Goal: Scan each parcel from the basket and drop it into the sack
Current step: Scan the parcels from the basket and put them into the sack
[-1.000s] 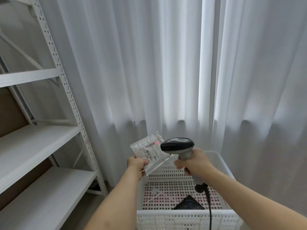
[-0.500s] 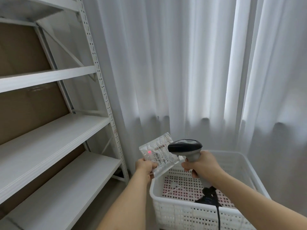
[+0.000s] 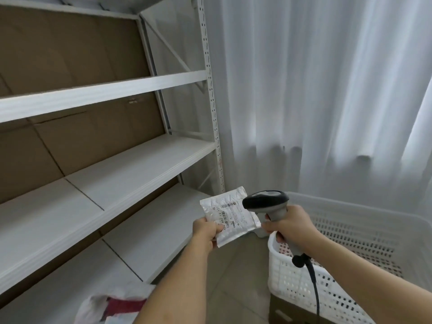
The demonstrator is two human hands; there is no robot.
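My left hand (image 3: 205, 231) pinches the lower left corner of a small silvery-white padded parcel (image 3: 231, 215), its barcode label facing me. My right hand (image 3: 288, 226) grips the grey handle of a barcode scanner (image 3: 266, 202), whose dark head sits just right of the parcel's label. The scanner's black cable (image 3: 312, 279) hangs down over the white perforated basket (image 3: 350, 232) at the lower right. The white sack (image 3: 112, 305) shows at the bottom edge, left of my left forearm, with something pink and red inside.
A white metal shelving rack (image 3: 140, 164) with brown backing fills the left side. White curtains (image 3: 315, 90) hang behind the basket. Grey floor (image 3: 238, 272) lies between the rack and the basket, and a brown box (image 3: 280, 314) sits under the basket.
The view has swung left, so the rack and the sack come into sight and the basket sits farther right. The red scan dot on the parcel is gone. Both hands keep their hold.
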